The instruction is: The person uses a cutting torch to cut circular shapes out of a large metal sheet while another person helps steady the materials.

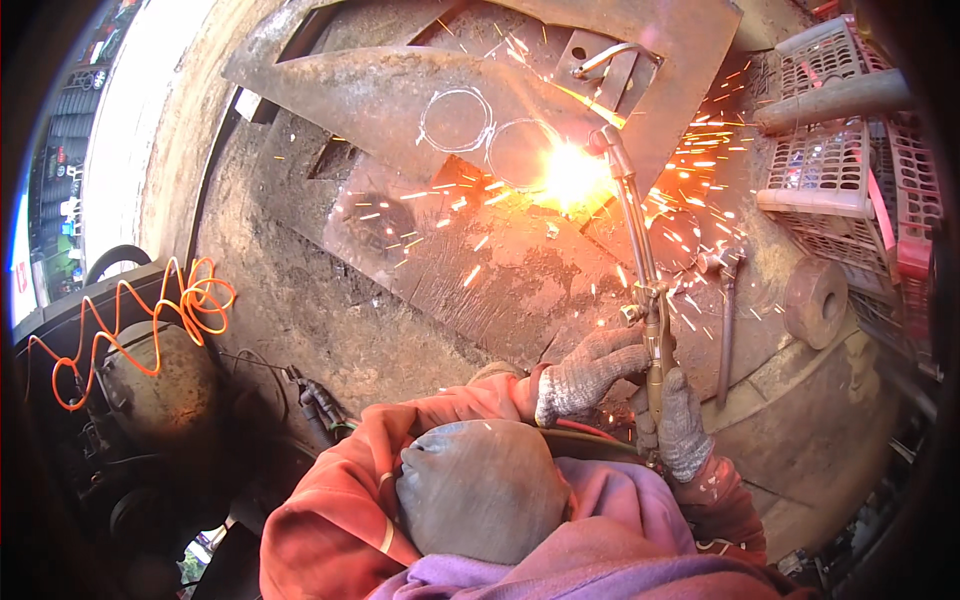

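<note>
Clamping one torch (641, 245) with my left grip (600, 368) and right grip (683, 428), I see glare (573, 182) hiding some plate (375, 90). Two circles (455, 121) show.

Left glove (598, 375) and right glove (684, 428): grey, knitted, worn-looking. Sleeves (325, 500): red, loose, creased; pale strip (388, 538) on left one. Purple cloth (615, 505), folded. Head covering (485, 490): grey, rounded, bunched at left.
</note>
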{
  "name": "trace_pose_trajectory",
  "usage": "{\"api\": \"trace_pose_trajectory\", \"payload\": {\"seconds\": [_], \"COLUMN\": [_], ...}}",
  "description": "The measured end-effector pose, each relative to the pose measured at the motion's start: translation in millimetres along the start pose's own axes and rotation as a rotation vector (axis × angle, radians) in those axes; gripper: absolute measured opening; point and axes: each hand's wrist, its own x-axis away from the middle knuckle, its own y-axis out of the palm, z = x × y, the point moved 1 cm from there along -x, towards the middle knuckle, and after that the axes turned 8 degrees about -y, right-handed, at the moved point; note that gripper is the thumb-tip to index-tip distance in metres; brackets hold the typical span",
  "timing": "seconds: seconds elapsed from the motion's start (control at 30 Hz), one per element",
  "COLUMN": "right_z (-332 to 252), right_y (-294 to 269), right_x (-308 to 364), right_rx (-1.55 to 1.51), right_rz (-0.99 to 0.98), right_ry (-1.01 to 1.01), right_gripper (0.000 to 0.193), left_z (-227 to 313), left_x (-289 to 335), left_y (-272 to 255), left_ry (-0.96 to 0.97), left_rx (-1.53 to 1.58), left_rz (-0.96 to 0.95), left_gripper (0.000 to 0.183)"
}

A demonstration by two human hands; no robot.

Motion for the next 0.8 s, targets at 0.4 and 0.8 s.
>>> {"api": "trace_pose_trajectory", "payload": {"seconds": [0.4, 0.8], "right_z": [2.9, 25.3], "right_y": [-9.9, -21.2], "right_x": [-11.1, -18.4], "right_rx": [0.095, 0.06], "right_rz": [-0.159, -0.052], "right_ry": [-0.011, 0.061], "right_gripper": [0.087, 0.066], "left_z": [-3.1, -9.8], "left_x": [-0.3, -0.5], "left_y": [-7.1, -11.0], "left_ry": [-0.026, 0.164], "left_rx": [-0.127, -0.397], "left_rz": [0.056, 0.089], "left_gripper": [0.033, 0.034]}}
